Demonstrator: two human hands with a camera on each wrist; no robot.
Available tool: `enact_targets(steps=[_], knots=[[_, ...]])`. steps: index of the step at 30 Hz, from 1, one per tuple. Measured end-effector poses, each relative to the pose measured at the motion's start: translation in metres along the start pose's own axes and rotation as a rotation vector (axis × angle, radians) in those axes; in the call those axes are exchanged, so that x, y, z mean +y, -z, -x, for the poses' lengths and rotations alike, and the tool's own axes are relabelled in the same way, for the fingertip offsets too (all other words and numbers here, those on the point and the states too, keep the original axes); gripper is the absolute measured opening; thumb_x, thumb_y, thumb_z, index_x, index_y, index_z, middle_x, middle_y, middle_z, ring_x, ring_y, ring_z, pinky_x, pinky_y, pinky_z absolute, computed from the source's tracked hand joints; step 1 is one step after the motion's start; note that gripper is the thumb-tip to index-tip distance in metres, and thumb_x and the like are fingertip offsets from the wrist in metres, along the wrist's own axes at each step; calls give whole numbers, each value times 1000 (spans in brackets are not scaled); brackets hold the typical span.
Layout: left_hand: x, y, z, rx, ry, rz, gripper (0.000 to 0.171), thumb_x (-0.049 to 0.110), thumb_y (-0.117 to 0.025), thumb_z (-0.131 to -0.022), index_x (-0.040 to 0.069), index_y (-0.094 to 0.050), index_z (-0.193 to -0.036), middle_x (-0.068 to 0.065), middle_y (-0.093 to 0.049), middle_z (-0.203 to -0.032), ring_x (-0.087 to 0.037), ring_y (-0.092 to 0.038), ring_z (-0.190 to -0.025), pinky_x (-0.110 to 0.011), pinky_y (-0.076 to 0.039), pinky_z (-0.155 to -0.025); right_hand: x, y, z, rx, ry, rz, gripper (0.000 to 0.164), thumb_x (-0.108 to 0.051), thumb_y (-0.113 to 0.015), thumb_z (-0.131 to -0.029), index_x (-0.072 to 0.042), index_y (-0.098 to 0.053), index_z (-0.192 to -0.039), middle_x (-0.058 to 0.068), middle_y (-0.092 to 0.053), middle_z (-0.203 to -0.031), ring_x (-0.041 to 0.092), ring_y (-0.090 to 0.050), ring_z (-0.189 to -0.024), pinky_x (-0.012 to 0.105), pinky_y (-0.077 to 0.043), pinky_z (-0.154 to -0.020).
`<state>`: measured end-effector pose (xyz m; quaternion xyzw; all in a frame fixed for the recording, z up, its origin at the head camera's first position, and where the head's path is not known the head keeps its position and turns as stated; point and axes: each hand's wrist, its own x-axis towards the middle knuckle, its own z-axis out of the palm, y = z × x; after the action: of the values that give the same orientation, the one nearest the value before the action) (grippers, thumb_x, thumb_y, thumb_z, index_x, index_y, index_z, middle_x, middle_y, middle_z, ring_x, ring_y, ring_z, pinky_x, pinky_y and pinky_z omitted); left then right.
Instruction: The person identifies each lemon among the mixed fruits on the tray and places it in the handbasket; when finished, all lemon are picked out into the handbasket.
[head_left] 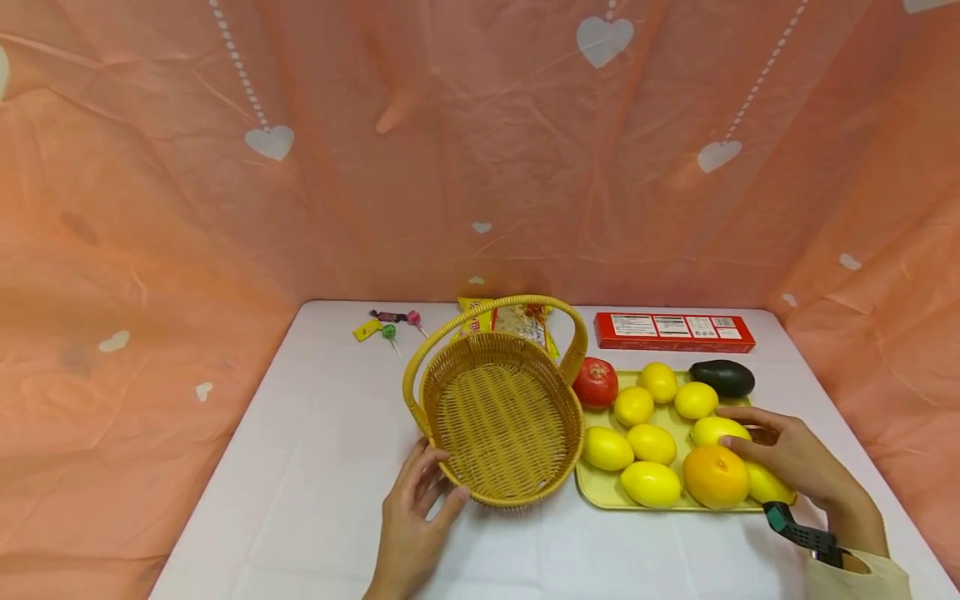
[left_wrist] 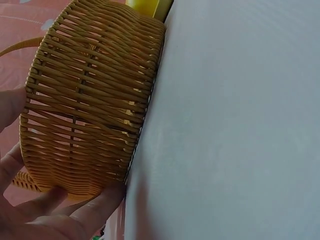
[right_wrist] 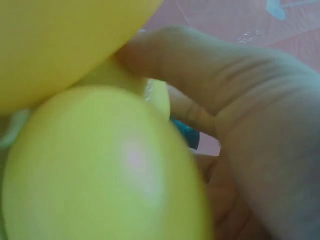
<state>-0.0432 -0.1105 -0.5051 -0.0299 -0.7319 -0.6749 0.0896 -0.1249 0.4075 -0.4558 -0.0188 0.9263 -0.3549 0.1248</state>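
An empty woven wicker basket point(head_left: 501, 433) with a tall arched handle stands on the white table. My left hand point(head_left: 416, 508) holds its front left side, fingers spread along the outer wall and thumb at the rim; the left wrist view shows the weave of the basket point(left_wrist: 90, 100) up close. On the right, my right hand point(head_left: 795, 458) grips a lemon point(head_left: 716, 431) between thumb and fingers. That lemon lies among several others on a pale yellow tray point(head_left: 600, 497). An orange point(head_left: 716, 477) sits just in front of it. Another yellow fruit point(head_left: 768, 483) lies under my right wrist.
A red pomegranate point(head_left: 596, 383) lies at the tray's back left corner, an avocado point(head_left: 722, 379) at its back right. Behind stands a red box point(head_left: 675, 332). Snack packets point(head_left: 517, 323) lie behind the basket, wrapped candies point(head_left: 367, 330) and lollipops point(head_left: 389, 332) at the back left.
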Motion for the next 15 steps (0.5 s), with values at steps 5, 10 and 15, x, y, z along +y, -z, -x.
enact_targets(steps=[5,10,15], knots=[[0,-3,1,28,-29,-55,50,2,-83,-97,-5,-62,-141,-36,-34,-170,-53,-52,-146,-39,-59,-109,-15,5,0,18,-6,37,56,-37,-76,-105,-6,-65,-151,35,-56,-154,52,-62,-127,22,-59,-83],[1,-6,4,73,-20,-96,53,4,-85,-95,-3,-63,-143,-32,-38,-170,-47,-54,-146,-41,-59,-108,-40,1,-2,125,151,-24,47,-25,-81,-102,-7,-69,-144,9,-71,-141,13,-66,-123,11,-56,-89],[1,-10,6,110,-2,-127,56,6,-89,-92,0,-63,-141,-28,-40,-171,-45,-58,-144,-42,-58,-110,-81,-15,-9,129,378,-188,43,-7,-81,-100,-6,-69,-142,-21,-69,-132,-7,-65,-116,8,-58,-94]])
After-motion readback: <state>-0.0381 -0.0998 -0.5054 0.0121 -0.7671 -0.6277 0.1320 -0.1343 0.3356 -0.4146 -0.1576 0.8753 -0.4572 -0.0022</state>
